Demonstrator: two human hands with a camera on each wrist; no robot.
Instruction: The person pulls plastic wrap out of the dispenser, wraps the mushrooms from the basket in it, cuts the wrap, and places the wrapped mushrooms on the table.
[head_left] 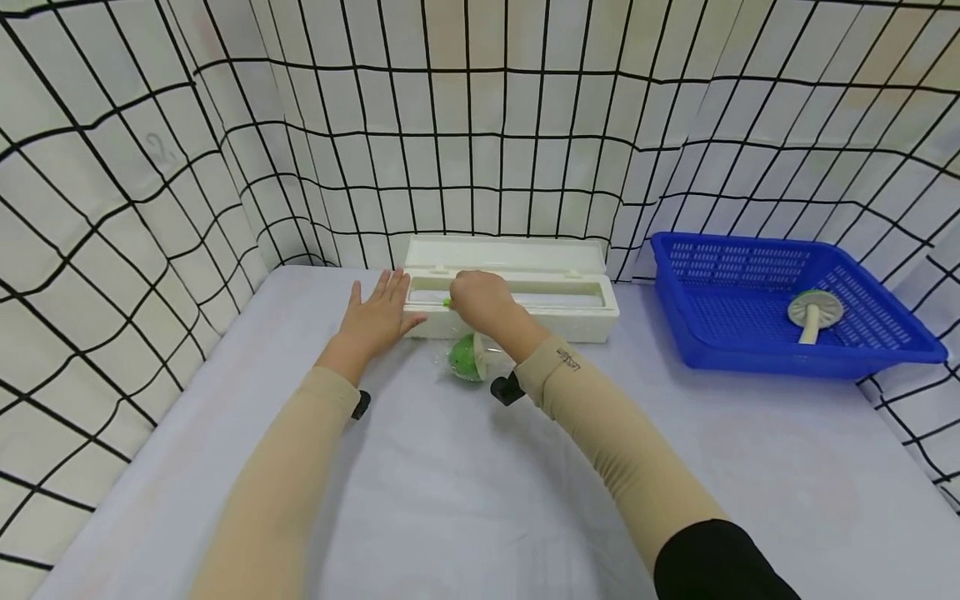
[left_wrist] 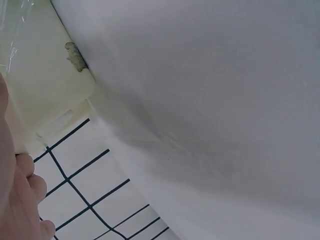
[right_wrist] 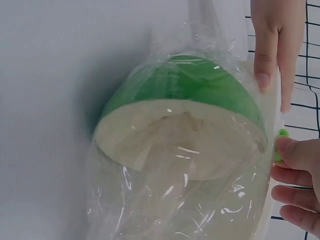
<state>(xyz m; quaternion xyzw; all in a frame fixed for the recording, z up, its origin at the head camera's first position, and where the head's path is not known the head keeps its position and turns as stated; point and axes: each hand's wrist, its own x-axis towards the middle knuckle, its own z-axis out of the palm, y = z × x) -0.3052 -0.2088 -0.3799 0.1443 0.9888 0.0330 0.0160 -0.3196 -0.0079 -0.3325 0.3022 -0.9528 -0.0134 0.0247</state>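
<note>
A long white cling film dispenser box (head_left: 555, 323) lies across the table with its lid raised at the back. My left hand (head_left: 375, 315) rests on its left end, fingers straight and spread. In my right hand (head_left: 483, 302), thumb and finger pinch a small green slider (right_wrist: 281, 145) at the front edge of the box. Just before the box lies a toy mushroom (head_left: 467, 358) with a green cap and pale stem. Clear plastic film (right_wrist: 185, 195) covers it, crinkled and shiny in the right wrist view.
A blue plastic basket (head_left: 675, 333) stands at the right, holding another mushroom (head_left: 816, 310) with its pale underside showing. Black wire mesh (head_left: 502, 133) rises behind the white-covered table (head_left: 450, 500) and at both sides.
</note>
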